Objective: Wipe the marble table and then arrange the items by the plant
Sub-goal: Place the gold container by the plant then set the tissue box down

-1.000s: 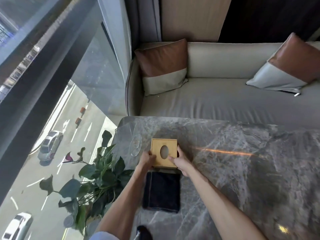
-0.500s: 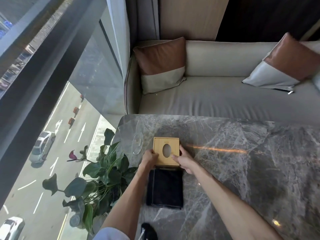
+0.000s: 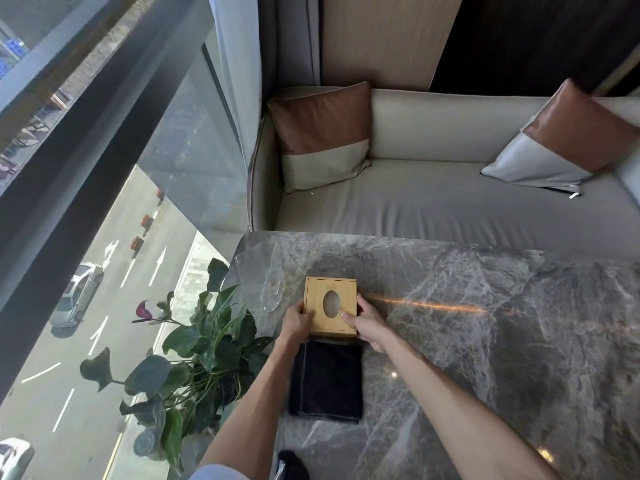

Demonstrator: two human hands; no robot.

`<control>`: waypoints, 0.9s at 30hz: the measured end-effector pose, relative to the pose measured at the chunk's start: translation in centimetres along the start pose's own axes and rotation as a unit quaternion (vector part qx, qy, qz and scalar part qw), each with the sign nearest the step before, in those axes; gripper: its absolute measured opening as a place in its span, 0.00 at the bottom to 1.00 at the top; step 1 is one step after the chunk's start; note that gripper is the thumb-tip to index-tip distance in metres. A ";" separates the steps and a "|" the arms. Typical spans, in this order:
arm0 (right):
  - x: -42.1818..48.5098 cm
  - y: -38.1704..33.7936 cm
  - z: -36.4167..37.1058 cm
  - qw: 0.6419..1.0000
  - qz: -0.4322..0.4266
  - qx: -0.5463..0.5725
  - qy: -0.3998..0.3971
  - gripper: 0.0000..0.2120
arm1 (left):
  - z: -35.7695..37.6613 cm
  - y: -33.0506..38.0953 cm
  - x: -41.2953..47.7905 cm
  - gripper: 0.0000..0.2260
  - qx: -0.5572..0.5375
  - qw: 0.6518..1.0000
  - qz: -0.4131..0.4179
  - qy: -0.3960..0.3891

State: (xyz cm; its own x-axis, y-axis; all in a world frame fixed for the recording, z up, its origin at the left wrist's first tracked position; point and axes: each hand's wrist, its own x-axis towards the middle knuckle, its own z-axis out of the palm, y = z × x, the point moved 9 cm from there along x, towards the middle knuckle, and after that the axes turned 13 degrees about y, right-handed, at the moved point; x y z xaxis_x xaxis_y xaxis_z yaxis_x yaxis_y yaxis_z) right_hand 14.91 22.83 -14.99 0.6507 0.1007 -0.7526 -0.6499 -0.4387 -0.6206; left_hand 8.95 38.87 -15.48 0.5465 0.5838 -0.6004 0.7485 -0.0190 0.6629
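A square wooden tissue box with an oval hole in its lid rests on the grey marble table, near the table's left end. My left hand grips its left near corner and my right hand grips its right near side. Just in front of the box lies a folded dark cloth. A clear glass dish sits to the left of the box. The green plant with one dark red bloom stands at the table's left edge, beside my left forearm.
A pale sofa with two brown-and-cream cushions runs along the table's far side. A floor-to-ceiling window on the left overlooks a street with cars. A small dark object sits at the near table edge.
Both hands stay on the tissue box, which keeps its place between the glass dish and the cloth. Only my view has shifted slightly.
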 end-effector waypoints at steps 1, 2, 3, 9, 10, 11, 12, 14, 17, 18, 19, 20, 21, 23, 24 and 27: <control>0.0 -0.1 0.0 1.000 -0.003 0.003 0.000 0.35 | 0.0 0.0 0.1 0.15 -0.007 1.000 0.001 0.005; 0.0 -0.2 0.1 1.000 -0.005 0.007 0.002 0.34 | 0.0 0.1 0.3 0.15 -0.013 1.000 0.005 0.008; 0.0 -0.3 0.1 1.000 -0.004 0.008 0.003 0.35 | 0.0 0.2 0.5 0.16 -0.012 1.000 0.009 0.011; 0.0 -0.4 0.1 1.000 0.005 0.005 -0.001 0.35 | 0.0 0.7 0.8 0.16 0.007 1.000 0.014 -0.002; -0.1 -0.4 0.1 1.000 0.007 0.007 -0.003 0.35 | 0.0 0.8 0.7 0.16 0.002 1.000 0.013 -0.003; -0.2 -0.5 0.1 1.000 0.008 0.009 -0.006 0.35 | -0.1 0.9 0.6 0.16 -0.002 1.000 0.013 -0.004; -0.3 -0.6 0.1 1.000 0.010 0.013 -0.007 0.34 | -0.1 0.9 0.5 0.16 -0.005 1.000 0.014 -0.004; -0.4 -0.7 0.0 1.000 0.018 0.018 -0.011 0.34 | -0.1 0.8 0.4 0.16 -0.011 1.000 0.012 -0.006; -0.4 -0.7 -0.1 1.000 0.015 0.018 -0.008 0.33 | -0.2 0.5 0.2 0.16 -0.023 1.000 0.000 -0.007; -0.4 -0.7 0.0 1.000 0.008 0.018 -0.003 0.33 | -0.2 0.5 0.1 0.16 -0.024 1.000 -0.002 -0.008; -0.3 -0.7 0.0 1.000 -0.001 0.019 0.001 0.32 | -0.3 0.5 0.1 0.16 -0.026 1.000 -0.005 -0.009; -0.3 -0.8 0.1 1.000 -0.008 0.021 0.005 0.32 | -0.3 0.6 0.1 0.16 -0.027 1.000 -0.008 -0.010; -0.4 -0.8 0.2 1.000 -0.010 0.022 0.004 0.32 | -0.3 0.5 0.1 0.16 -0.030 0.999 -0.011 -0.010; -0.2 -0.7 0.3 1.000 -0.011 0.021 0.006 0.31 | -0.3 0.4 0.0 0.16 -0.035 0.999 -0.014 -0.013; -0.1 -0.7 0.3 1.000 -0.015 0.019 0.007 0.31 | -0.3 0.4 0.0 0.16 -0.037 0.999 -0.016 -0.014; 0.3 -0.6 0.3 0.999 -0.028 0.006 0.021 0.32 | -0.3 0.4 -0.1 0.15 -0.041 0.999 -0.016 -0.014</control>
State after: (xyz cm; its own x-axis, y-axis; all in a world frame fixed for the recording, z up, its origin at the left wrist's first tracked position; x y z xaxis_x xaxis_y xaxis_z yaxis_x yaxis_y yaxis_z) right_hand 15.36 23.36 -14.90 0.7012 0.0877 -0.7076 -0.6172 -0.4220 -0.6640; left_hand 9.12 39.05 -14.99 0.5347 0.5602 -0.6327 0.7322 0.0667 0.6778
